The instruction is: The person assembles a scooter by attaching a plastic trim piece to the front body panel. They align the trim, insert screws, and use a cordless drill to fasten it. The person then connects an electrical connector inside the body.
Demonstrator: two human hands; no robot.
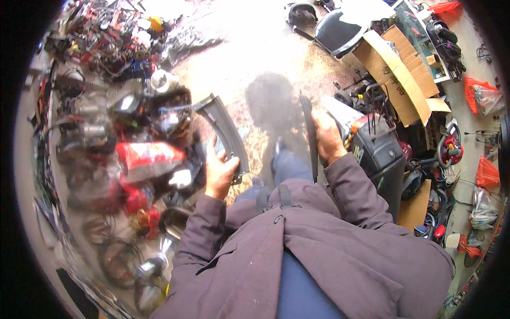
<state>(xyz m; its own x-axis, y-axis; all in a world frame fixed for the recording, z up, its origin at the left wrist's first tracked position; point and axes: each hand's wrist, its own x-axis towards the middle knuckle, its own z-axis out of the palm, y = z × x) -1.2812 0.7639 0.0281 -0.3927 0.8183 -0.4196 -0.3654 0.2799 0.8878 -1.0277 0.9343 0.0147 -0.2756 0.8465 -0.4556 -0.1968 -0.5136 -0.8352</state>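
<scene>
Left hand [219,173] grips a curved black plastic panel [228,128]; right hand [329,137] holds a long dark strip [308,130] (seen edge-on).

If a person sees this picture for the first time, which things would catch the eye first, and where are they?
Probably the long dark curved piece near the middle, in the left hand's grip, and a second dark piece, seen nearly edge-on, in the right hand's grip. Next, the red-and-white package on the left and the brown cardboard box at upper right would likely stand out.
</scene>
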